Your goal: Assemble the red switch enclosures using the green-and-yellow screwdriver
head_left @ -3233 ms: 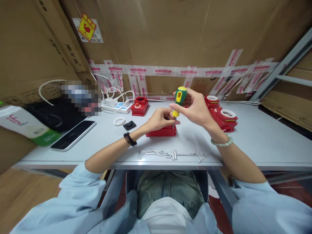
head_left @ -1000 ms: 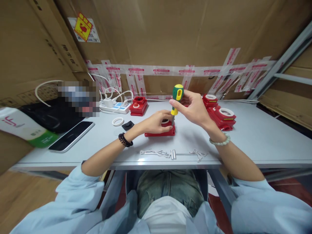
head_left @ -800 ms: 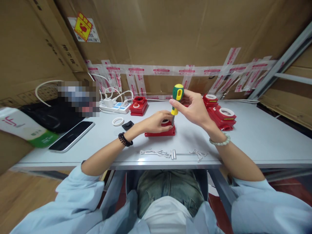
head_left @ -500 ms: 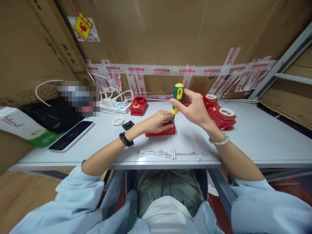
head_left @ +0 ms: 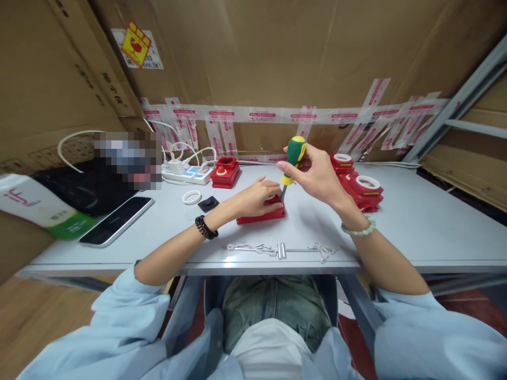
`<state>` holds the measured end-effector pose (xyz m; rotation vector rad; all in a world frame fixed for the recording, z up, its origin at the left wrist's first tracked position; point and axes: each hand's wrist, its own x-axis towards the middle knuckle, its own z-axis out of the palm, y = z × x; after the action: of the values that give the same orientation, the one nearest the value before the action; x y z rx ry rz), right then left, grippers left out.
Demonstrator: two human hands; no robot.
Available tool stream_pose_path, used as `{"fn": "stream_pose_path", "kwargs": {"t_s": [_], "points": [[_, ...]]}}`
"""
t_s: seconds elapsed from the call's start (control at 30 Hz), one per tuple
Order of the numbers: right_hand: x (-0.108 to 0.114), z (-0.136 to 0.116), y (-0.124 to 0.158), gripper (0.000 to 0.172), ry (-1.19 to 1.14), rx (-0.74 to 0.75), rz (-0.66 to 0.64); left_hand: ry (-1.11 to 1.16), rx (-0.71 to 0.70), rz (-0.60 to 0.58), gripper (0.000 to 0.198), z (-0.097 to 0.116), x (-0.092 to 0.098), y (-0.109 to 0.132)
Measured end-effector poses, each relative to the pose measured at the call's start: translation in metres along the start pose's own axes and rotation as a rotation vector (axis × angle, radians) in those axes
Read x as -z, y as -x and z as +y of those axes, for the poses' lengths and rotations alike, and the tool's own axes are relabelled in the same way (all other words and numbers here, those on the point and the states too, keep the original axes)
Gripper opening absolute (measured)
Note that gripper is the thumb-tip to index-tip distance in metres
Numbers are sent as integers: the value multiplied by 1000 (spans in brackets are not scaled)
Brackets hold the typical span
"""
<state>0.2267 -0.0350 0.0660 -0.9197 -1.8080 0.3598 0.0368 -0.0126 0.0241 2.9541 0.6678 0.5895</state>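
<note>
A flat red plastic part (head_left: 262, 214) lies on the grey table (head_left: 415, 221) in front of me. My left hand (head_left: 253, 196) rests on top of it, fingers curled down and pressing it in place. My right hand (head_left: 317, 174) grips a stubby screwdriver (head_left: 292, 158) with a green and yellow handle, tilted a little to the right. Its tip meets the red part's right end, close to my left fingertips.
More red parts with white rings (head_left: 362, 189) are stacked at the right; another red part (head_left: 225, 171) stands behind. A white ring (head_left: 192, 197), a black square piece (head_left: 208, 203), a phone (head_left: 116, 220), a power strip (head_left: 186, 171) and loose metal bits (head_left: 281, 248) near the front edge.
The screwdriver handle has tipped and turned to the right in my right hand. My left hand has shifted slightly on the red part. The red part stays put.
</note>
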Motion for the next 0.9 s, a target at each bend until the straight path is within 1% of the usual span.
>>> {"fn": "stream_pose_path", "kwargs": {"t_s": [0.07, 0.13, 0.2, 0.27, 0.33, 0.4, 0.53, 0.63, 0.77, 0.9], "points": [[1, -2, -1, 48, -133, -14, -9, 55, -22, 11, 13, 1, 3, 0], [2, -6, -2, 55, -232, -6, -59, 98, -46, 25, 11, 2, 5, -1], [2, -11, -2, 55, -280, -7, -107, 120, -48, 36, 11, 2, 6, -2], [1, -13, 0, 48, -228, 3, -102, 128, -30, 38, 12, 2, 6, -2], [0, -14, 2, 40, -108, 22, -69, 130, -11, 34, 12, 2, 4, -3], [-1, -14, 3, 37, -24, 25, -53, 111, 3, 37, 12, 2, 2, -3], [-2, -12, 2, 37, -110, 9, -13, 26, -11, 67, 19, -1, -3, -3], [-4, -11, 0, 29, -160, -10, 35, 6, -16, 79, 22, -2, -5, -3], [-6, -7, -3, 24, -178, -55, 44, 67, -37, 54, 16, -1, 1, -3], [-6, -6, -3, 24, -211, -52, 26, 100, -40, 27, 10, 0, 5, -3]]}}
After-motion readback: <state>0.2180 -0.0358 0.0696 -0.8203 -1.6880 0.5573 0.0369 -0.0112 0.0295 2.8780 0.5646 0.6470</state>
